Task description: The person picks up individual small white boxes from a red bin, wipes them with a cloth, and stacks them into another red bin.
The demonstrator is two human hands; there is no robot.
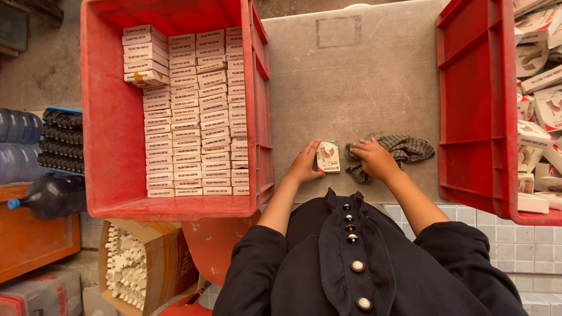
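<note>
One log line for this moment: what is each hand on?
left hand: on small box | right hand: on checked cloth | table | left crate: boxes in rows

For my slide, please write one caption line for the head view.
Left hand holds a small box, right hand rests on a checked cloth, between two red crates.

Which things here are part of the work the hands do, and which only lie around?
In use:
left hand on small white-and-green cardboard box
right hand on checked grey cloth
red plastic crate of stacked boxes

Lying about:
blue water bottles
brown carton of white parts
</note>
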